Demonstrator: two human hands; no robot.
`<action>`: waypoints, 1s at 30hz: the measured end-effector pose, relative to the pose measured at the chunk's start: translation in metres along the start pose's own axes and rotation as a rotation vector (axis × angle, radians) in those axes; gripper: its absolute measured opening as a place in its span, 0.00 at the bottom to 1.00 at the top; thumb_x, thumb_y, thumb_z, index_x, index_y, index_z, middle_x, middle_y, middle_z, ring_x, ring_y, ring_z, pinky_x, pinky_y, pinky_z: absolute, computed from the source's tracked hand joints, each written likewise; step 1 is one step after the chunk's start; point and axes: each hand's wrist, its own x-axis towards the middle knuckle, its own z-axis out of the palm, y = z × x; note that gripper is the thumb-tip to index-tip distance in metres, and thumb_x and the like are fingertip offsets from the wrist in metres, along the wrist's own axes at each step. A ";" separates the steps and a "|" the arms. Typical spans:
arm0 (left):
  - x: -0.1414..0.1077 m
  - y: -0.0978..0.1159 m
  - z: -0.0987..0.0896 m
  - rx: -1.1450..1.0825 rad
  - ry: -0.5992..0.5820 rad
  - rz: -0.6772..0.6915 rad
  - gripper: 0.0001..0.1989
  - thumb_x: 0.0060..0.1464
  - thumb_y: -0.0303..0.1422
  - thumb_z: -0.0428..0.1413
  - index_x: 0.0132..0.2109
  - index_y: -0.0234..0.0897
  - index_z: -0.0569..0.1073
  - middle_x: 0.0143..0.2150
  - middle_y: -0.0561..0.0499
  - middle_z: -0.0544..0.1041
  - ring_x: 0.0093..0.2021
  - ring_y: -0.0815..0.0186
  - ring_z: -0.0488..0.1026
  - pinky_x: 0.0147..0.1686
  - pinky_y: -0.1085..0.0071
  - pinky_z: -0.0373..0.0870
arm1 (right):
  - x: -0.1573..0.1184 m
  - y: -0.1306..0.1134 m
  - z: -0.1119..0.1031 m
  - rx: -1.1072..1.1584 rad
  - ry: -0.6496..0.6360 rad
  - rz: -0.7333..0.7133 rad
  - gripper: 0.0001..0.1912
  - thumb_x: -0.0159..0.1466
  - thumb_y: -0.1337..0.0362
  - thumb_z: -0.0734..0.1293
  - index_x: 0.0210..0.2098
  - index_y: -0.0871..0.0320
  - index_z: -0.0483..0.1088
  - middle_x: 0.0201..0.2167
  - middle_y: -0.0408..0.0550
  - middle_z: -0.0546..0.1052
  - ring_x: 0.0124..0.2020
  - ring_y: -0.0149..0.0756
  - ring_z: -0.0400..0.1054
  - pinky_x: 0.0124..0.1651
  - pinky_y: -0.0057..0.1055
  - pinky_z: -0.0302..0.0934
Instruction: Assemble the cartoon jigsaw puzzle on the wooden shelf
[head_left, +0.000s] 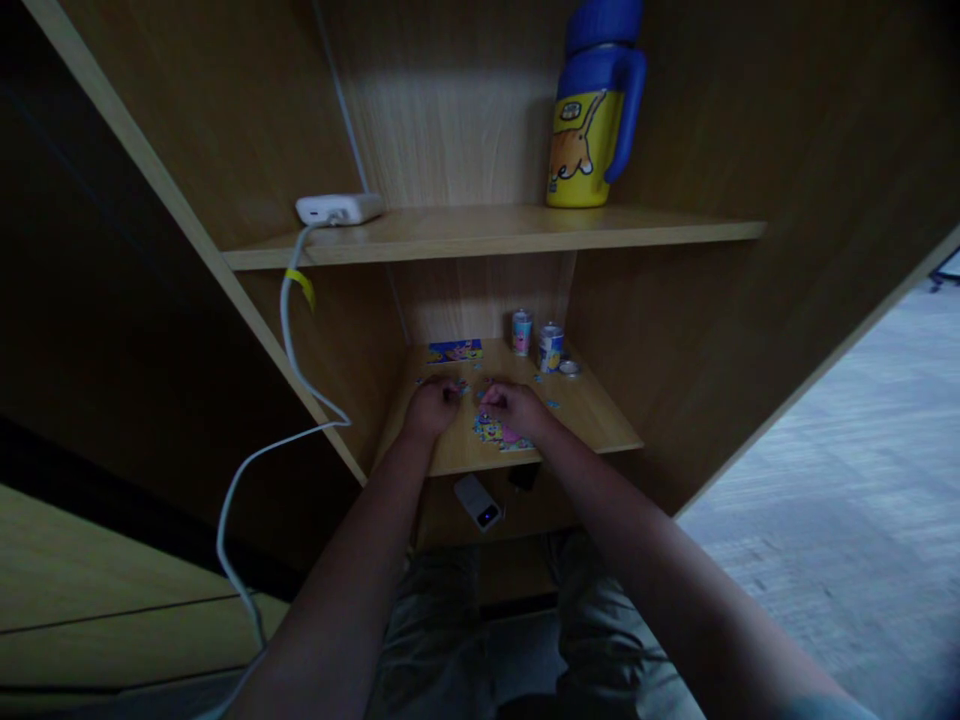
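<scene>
Both hands rest over a low wooden shelf (600, 425). My left hand (433, 406) has its fingers pinched beside small colourful puzzle pieces (463, 386); what they hold, if anything, is too small to make out. Just above a partly joined puzzle (491, 430) is my right hand (514, 408), its thumb and fingertips pressed together on something too small to tell. Part of that puzzle lies hidden under the right hand. A flat colourful picture card (454, 351) lies at the back left of the shelf. More loose pieces (553, 404) are scattered to the right.
Two small printed cans (521, 332) (550, 348) stand at the back right, by a round lid (569, 368). On the upper shelf (465, 228) are a blue and yellow bottle (585, 120) and a white charger (340, 208) with a hanging cable (289, 345). A pale device (477, 501) lies below.
</scene>
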 end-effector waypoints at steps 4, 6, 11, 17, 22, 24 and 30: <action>0.000 -0.001 0.000 -0.008 -0.004 0.001 0.10 0.61 0.24 0.58 0.39 0.41 0.84 0.44 0.46 0.87 0.49 0.56 0.84 0.57 0.62 0.79 | 0.000 -0.001 -0.001 -0.024 0.001 -0.027 0.02 0.67 0.67 0.76 0.37 0.54 0.80 0.35 0.43 0.85 0.36 0.35 0.78 0.44 0.30 0.68; 0.000 0.000 -0.001 -0.007 -0.010 0.001 0.10 0.61 0.24 0.58 0.39 0.41 0.84 0.44 0.45 0.87 0.49 0.55 0.84 0.58 0.61 0.79 | 0.001 -0.001 -0.001 -0.055 -0.002 -0.028 0.03 0.67 0.67 0.77 0.37 0.54 0.81 0.35 0.43 0.85 0.36 0.35 0.78 0.44 0.30 0.68; 0.001 -0.001 0.001 -0.029 -0.007 -0.005 0.10 0.60 0.24 0.58 0.39 0.39 0.84 0.44 0.43 0.87 0.48 0.54 0.83 0.57 0.60 0.79 | 0.001 0.000 -0.001 -0.120 0.010 -0.019 0.04 0.66 0.69 0.77 0.37 0.55 0.80 0.34 0.44 0.85 0.36 0.35 0.77 0.44 0.30 0.67; 0.001 -0.002 0.002 -0.040 -0.001 -0.003 0.09 0.60 0.25 0.59 0.38 0.41 0.83 0.41 0.46 0.87 0.47 0.55 0.83 0.56 0.61 0.79 | 0.002 0.002 0.001 -0.152 0.005 -0.008 0.04 0.67 0.69 0.78 0.37 0.55 0.81 0.34 0.43 0.84 0.35 0.34 0.77 0.42 0.29 0.65; 0.000 0.000 0.001 -0.041 -0.013 -0.002 0.09 0.61 0.25 0.58 0.38 0.39 0.83 0.43 0.43 0.87 0.48 0.53 0.83 0.57 0.58 0.78 | 0.003 0.003 0.001 -0.196 -0.006 -0.030 0.05 0.65 0.71 0.78 0.35 0.55 0.81 0.34 0.43 0.84 0.35 0.35 0.77 0.43 0.30 0.65; 0.000 0.000 0.001 -0.034 -0.017 -0.005 0.09 0.61 0.25 0.58 0.38 0.39 0.84 0.43 0.44 0.87 0.48 0.54 0.83 0.57 0.59 0.78 | 0.002 0.003 0.001 -0.206 -0.001 -0.035 0.06 0.65 0.71 0.78 0.34 0.55 0.81 0.35 0.44 0.85 0.36 0.35 0.77 0.43 0.30 0.65; 0.001 -0.001 0.001 -0.027 -0.019 -0.001 0.08 0.61 0.26 0.59 0.38 0.40 0.83 0.43 0.45 0.87 0.46 0.54 0.83 0.54 0.61 0.79 | 0.002 0.003 0.000 -0.149 0.061 -0.024 0.05 0.70 0.66 0.75 0.36 0.54 0.79 0.34 0.43 0.84 0.34 0.34 0.74 0.41 0.29 0.64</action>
